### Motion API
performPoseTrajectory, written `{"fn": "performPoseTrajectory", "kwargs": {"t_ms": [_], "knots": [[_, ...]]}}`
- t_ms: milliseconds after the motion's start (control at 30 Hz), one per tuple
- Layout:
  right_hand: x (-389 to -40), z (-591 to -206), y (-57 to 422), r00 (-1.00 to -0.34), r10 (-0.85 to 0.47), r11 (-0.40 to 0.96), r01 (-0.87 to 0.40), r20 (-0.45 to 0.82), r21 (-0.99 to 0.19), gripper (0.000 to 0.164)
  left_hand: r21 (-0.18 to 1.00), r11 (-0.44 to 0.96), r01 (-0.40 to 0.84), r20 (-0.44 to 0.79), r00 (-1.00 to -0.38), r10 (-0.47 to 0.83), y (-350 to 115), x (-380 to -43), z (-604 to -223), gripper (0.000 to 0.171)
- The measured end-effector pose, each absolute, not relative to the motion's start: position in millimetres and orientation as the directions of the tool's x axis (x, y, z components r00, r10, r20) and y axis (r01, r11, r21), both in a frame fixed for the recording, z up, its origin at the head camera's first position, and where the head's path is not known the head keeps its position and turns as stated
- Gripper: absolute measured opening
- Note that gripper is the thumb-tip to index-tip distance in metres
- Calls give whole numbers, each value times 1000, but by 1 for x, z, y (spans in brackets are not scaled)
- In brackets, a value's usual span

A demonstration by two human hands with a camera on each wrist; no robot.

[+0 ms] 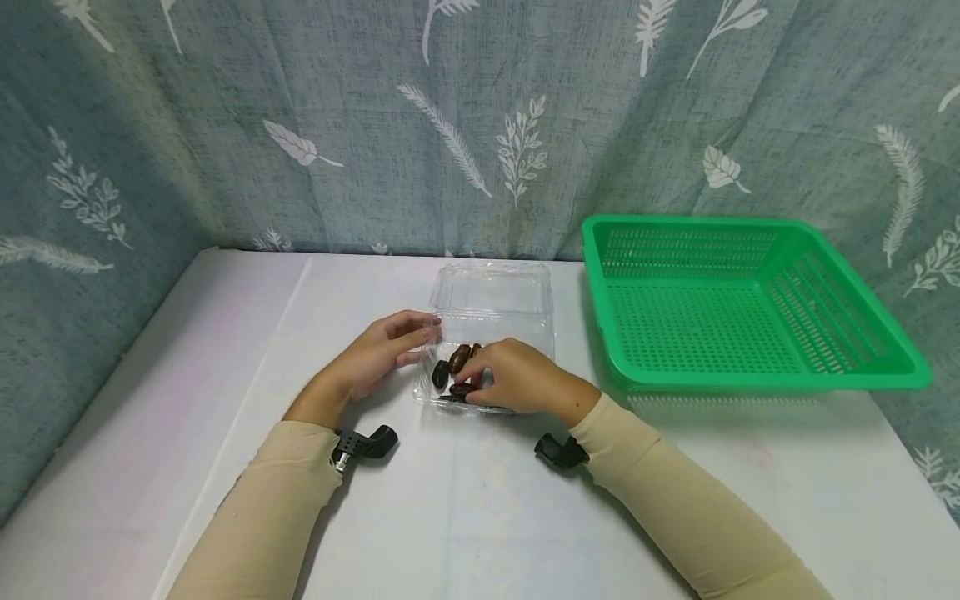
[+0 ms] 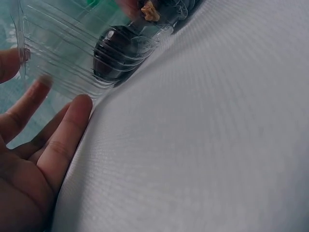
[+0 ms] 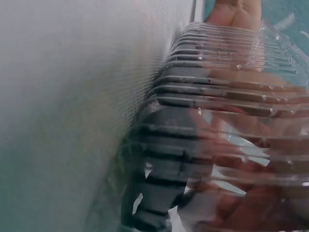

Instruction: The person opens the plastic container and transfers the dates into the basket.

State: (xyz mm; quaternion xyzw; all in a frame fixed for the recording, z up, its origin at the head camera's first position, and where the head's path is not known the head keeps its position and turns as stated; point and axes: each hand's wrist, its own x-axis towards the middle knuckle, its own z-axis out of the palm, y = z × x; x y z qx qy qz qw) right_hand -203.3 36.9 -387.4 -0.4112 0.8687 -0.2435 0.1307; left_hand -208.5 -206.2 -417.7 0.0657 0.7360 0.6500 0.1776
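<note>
Head view: on a white tablecloth [image 1: 480, 517], in front of both hands, a clear plastic box [image 1: 424, 387] with its lid [image 1: 491, 289] folded back, away from the hands. At the box's left side, the left hand [image 1: 378, 354], fingers loosely extended, tips at the plastic. Over the box, the right hand [image 1: 521, 375], fingers bent down among dark brown dates [image 1: 441, 374], thumb and forefinger close about one. Cannot tell whether pinching it. More dates in the box, just left of the right fingertips. Behind each hand, beige sleeves [image 1: 255, 517]; under the wrists, black devices [image 1: 367, 443], too small to read for lettering. Beyond the right hand and to its right, well apart from it, a green basket [image 1: 750, 381] with pierced walls. Past both hands, a blue-green curtain [image 1: 360, 175] printed with white leaves and sprigs.

Left wrist view: left fingers nearly straight, at the ribbed wall of the box. Just past their tips, through the plastic, one dark date; farther off, a tan bit [image 2: 150, 10] and a blurred part of the right hand.

Right wrist view: ribbed wall close up and blurred, dark shapes behind it, right fingers bent beside them; beyond the box's far end, part of the left hand.
</note>
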Motion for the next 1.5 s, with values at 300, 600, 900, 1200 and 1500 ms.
{"fn": "performPoseTrajectory", "kwargs": {"t_ms": [300,600,900,1200,1500], "knots": [[-201,-386,38,-630,-777,546,-664,-11,-512,22,979,161,-121,-168,-932,322,-205,-210,-419,43],[-198,-373,41,-653,-754,583,-717,75,-383,22,977,186,-108,-163,-937,309,-201,-216,-416,42],[-186,-365,57,-642,-732,554,-755,228,-349,25,961,261,-92,-173,-935,309,-205,-216,-418,42],[-174,-363,90,-563,-732,448,-822,383,-351,26,945,310,-102,-198,-934,297,-205,-209,-420,41],[-167,-359,111,-497,-694,338,-864,521,-374,27,939,339,-58,-166,-940,298,-204,-211,-420,42]]}}
